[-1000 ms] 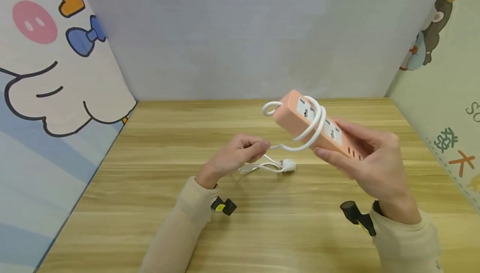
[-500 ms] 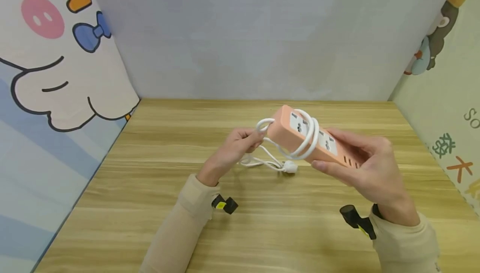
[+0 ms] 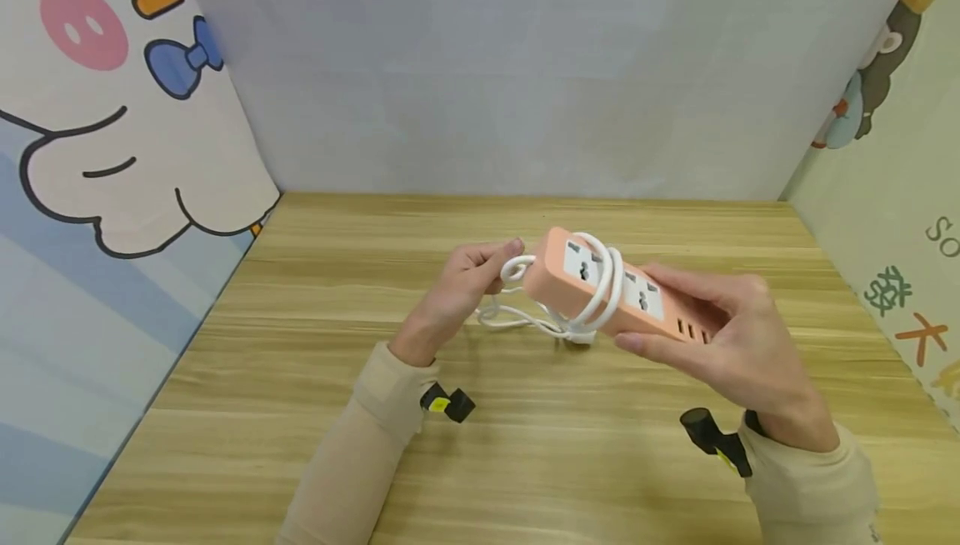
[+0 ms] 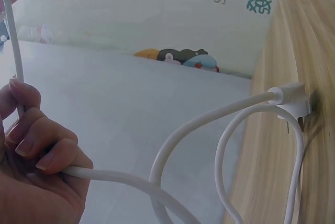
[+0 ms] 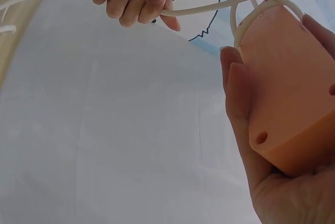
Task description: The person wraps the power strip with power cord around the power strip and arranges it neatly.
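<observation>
Right hand [image 3: 750, 345] grips the power strip [image 3: 639, 303] above the table [image 3: 570, 445]; left hand [image 3: 459, 288], at nine o'clock, curls round its cord [image 4: 115, 177]; the table's far edge runs at twelve, wood spreading broadly toward six.

You bring power strip [image 3: 643, 305] farther left; its left end, earlier apart from your left hand [image 3: 456, 288], now sits just beside it. White plug [image 3: 583, 338], fully visible second ago in head view, now partly hidden behind cord wraps [image 3: 617, 274].

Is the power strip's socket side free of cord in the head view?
No, the white cord loops across the power strip between its sockets.
</observation>
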Available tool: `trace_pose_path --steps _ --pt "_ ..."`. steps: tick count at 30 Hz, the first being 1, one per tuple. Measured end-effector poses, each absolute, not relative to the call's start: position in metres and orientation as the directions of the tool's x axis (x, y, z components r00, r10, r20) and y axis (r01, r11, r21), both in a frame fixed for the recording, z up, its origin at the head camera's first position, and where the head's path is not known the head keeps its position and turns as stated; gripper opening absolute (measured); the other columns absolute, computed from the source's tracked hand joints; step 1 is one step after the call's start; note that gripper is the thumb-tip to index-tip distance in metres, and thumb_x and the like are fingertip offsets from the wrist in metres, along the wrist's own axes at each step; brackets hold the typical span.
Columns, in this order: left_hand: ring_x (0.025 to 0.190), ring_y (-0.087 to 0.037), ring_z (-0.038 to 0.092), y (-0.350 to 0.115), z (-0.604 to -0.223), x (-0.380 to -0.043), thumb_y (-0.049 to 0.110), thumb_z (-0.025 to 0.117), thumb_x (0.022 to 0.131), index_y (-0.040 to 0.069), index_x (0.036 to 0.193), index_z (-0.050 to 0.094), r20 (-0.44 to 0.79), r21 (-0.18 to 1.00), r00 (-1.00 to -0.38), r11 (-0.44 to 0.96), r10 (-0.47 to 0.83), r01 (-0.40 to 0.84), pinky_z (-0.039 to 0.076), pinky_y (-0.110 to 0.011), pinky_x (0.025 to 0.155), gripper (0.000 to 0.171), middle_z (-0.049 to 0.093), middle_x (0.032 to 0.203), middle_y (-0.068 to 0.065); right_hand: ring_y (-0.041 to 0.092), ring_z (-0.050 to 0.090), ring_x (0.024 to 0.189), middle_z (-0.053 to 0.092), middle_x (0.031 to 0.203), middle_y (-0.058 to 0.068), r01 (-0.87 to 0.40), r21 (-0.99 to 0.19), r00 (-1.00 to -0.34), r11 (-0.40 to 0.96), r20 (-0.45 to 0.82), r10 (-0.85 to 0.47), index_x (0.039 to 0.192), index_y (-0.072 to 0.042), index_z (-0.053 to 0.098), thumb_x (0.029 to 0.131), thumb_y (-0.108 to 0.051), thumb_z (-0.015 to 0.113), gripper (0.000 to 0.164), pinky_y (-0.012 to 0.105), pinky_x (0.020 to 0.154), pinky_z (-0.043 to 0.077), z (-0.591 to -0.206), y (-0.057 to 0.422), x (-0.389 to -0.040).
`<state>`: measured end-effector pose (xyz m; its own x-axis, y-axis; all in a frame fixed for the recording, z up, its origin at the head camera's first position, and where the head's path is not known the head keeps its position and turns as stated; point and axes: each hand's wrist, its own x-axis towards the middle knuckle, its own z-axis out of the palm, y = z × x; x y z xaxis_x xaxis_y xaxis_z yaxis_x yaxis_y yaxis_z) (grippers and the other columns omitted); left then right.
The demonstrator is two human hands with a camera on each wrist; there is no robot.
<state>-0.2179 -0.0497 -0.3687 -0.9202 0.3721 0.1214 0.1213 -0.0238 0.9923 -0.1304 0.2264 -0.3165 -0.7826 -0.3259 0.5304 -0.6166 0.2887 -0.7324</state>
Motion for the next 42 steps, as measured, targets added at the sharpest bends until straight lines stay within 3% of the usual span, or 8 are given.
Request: trace_pose_path --steps 6,9,13,20,24,28,35,42 --pt "0.068 -0.013 0.043 -0.049 -0.372 -0.220 0.025 0.049 0.108 0.016 0.066 0.059 0.123 0.992 -0.901 -0.033 0.417 0.121 0.040 -0.028 0.070 0.044 0.046 0.067 0.004 0.010 0.063 0.070 0.075 0.095 -0.006 -0.633 -0.710 -0.768 0.310 0.523 -0.369 0.119 -0.015 0.074 0.065 0.005 0.091 0.059 0.020 0.060 0.050 -0.316 0.223 -0.129" --pt "0.077 -0.011 0.052 -0.049 -0.374 -0.222 0.023 0.048 0.108 0.016 0.069 0.064 0.127 0.992 -0.888 -0.052 0.441 0.116 0.045 -0.027 0.075 0.043 0.056 0.072 0.004 0.009 0.064 0.069 0.075 0.096 -0.006 -0.634 -0.698 -0.767 0.333 0.512 -0.387 0.119 -0.016 0.074 0.066 0.002 0.092 0.059 0.020 0.060 0.050 -0.316 0.223 -0.129" --pt "0.080 -0.011 0.055 -0.048 -0.376 -0.223 0.022 0.048 0.109 0.016 0.070 0.068 0.142 0.990 -0.871 -0.067 0.471 0.125 0.047 -0.026 0.079 0.043 0.062 0.075 0.004 0.009 0.063 0.069 0.075 0.096 -0.007 -0.626 -0.701 -0.770 0.342 0.485 -0.416 0.117 -0.018 0.075 0.066 -0.001 0.093 0.056 0.021 0.061 0.050 -0.317 0.223 -0.129" --pt "0.067 -0.012 0.045 -0.045 -0.380 -0.223 0.026 0.050 0.108 0.015 0.067 0.062 0.101 0.994 -0.852 -0.023 0.514 0.104 0.043 -0.026 0.067 0.044 0.050 0.067 0.003 0.007 0.061 0.070 0.073 0.096 -0.007 -0.680 -0.683 -0.702 0.266 0.502 -0.505 0.119 -0.018 0.073 0.068 -0.006 0.094 0.057 0.020 0.061 0.049 -0.325 0.223 -0.134" --pt "0.068 -0.013 0.044 -0.040 -0.384 -0.224 0.027 0.050 0.108 0.014 0.062 0.053 0.084 0.995 -0.834 0.004 0.546 0.104 0.043 -0.028 0.069 0.048 0.047 0.067 0.002 0.006 0.063 0.070 0.075 0.098 -0.004 -0.725 -0.643 -0.656 0.246 0.534 -0.534 0.122 -0.013 0.073 0.065 -0.007 0.096 0.062 0.017 0.062 0.050 -0.331 0.224 -0.138" --pt "0.067 -0.014 0.047 -0.036 -0.386 -0.224 0.029 0.048 0.108 0.012 0.063 0.055 0.069 0.994 -0.824 0.027 0.562 0.102 0.045 -0.028 0.069 0.049 0.049 0.067 0.001 0.004 0.065 0.072 0.076 0.101 -0.003 -0.720 -0.638 -0.661 0.273 0.511 -0.549 0.122 -0.011 0.073 0.065 -0.009 0.096 0.061 0.016 0.063 0.052 -0.335 0.226 -0.140" --pt "0.053 -0.014 0.030 -0.033 -0.388 -0.226 0.031 0.048 0.108 0.012 0.060 0.042 0.093 0.989 -0.805 0.042 0.586 0.145 0.035 -0.026 0.056 0.053 0.034 0.058 0.002 0.003 0.064 0.074 0.076 0.102 -0.006 -0.723 -0.606 -0.663 0.332 0.474 -0.580 0.121 -0.014 0.073 0.068 -0.019 0.096 0.058 0.016 0.064 0.052 -0.342 0.224 -0.142" --pt "0.053 -0.015 0.025 -0.031 -0.387 -0.223 0.028 0.048 0.108 0.006 0.066 0.051 0.120 0.969 -0.787 0.102 0.606 0.227 0.029 -0.026 0.055 0.048 0.031 0.060 0.003 -0.002 0.060 0.070 0.076 0.100 -0.007 -0.767 -0.552 -0.611 0.327 0.472 -0.635 0.118 -0.013 0.075 0.071 -0.028 0.094 0.054 0.012 0.060 0.047 -0.347 0.224 -0.146"
